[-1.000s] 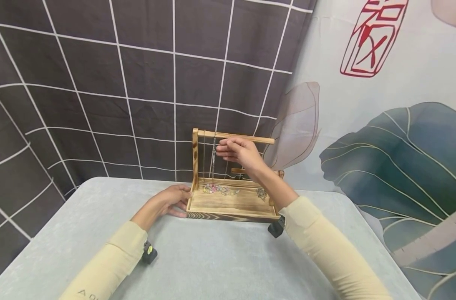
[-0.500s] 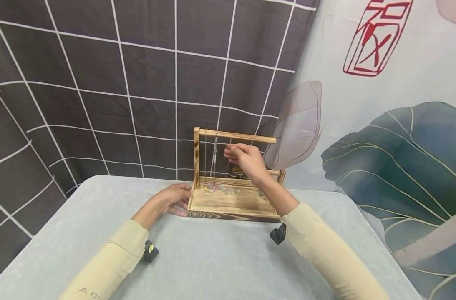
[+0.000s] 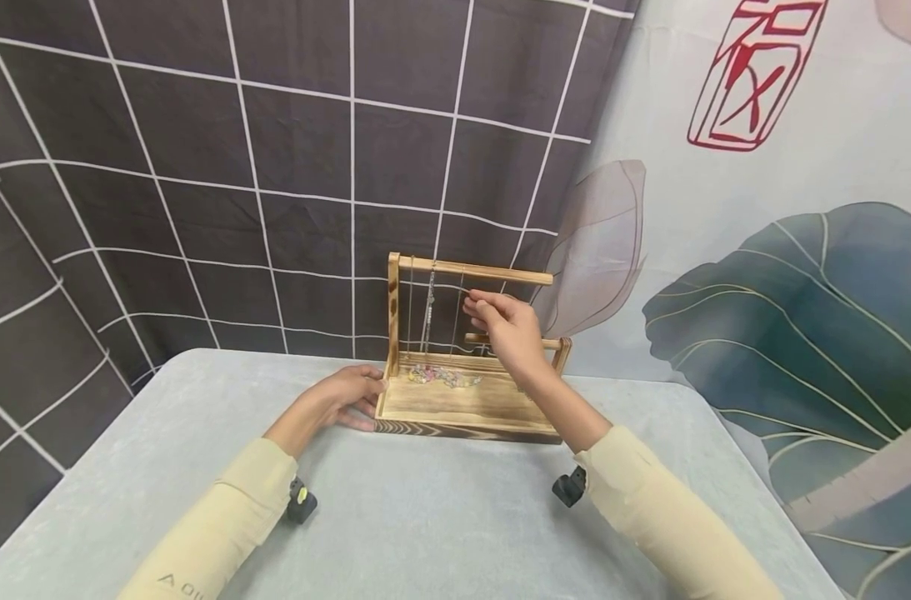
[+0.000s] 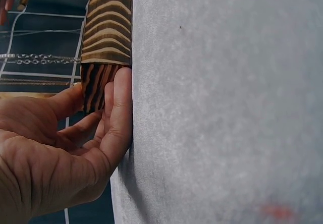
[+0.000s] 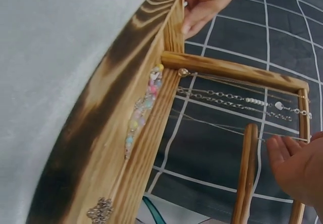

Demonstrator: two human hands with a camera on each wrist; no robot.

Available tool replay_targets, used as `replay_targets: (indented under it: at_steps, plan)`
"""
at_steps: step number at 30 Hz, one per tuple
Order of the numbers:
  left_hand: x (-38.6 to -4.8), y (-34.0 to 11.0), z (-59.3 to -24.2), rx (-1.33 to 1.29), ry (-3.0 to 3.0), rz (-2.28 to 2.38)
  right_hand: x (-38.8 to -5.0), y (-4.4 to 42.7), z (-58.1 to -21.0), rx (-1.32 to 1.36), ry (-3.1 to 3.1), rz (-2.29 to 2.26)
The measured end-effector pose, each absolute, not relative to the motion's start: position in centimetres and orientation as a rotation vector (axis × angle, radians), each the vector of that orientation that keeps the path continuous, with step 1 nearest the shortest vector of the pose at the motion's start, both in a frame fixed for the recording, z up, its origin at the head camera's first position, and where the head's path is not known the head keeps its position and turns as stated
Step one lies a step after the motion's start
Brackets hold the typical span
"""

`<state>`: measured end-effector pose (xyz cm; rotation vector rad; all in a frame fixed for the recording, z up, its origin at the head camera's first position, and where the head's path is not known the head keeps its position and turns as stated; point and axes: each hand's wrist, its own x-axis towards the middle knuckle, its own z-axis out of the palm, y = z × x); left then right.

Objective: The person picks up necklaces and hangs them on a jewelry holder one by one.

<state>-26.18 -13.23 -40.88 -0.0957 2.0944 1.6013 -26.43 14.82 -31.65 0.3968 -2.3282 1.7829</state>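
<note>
A wooden jewelry stand (image 3: 463, 432) with a shallow tray and two bars stands at the table's back. My left hand (image 3: 350, 396) grips the tray's left end; the left wrist view has the thumb on one edge and fingers along the bottom corner. From the upper bar hang a silver chain necklace (image 5: 237, 100) with white beads, a thin golden chain, and a fine necklace (image 3: 458, 312). Beside that fine necklace my right hand (image 3: 511, 329) is raised, fingers nearly straight and together; whether the fingertips touch it I cannot tell. Pastel beaded jewelry (image 3: 443, 377) lies in the tray.
The lower, shorter bar (image 5: 246, 168) stands at the stand's right side. A small silver heap (image 5: 100, 211) lies toward the tray's right end. Behind the grey-covered table (image 3: 432, 517) hang a dark grid-patterned cloth (image 3: 297, 142) and a pale leaf-printed cloth (image 3: 673, 217).
My right hand has moved right and slightly down, away from the silver chain necklace, and the fine necklace beside it now shows more plainly. My left hand keeps its hold on the stand.
</note>
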Motion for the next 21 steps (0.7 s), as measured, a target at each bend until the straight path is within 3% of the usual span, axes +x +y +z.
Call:
replay_targets:
  at_steps: [9, 21]
  plan:
    - [-26.1, -13.3, -41.0, -0.090, 2.095, 1.605, -24.7, 15.5, -32.4, 0.465, -2.316, 1.777]
    - [-26.1, -13.2, -40.9, -0.086, 2.099, 1.606, -22.0, 16.2, -34.2, 0.544, -2.736, 1.231]
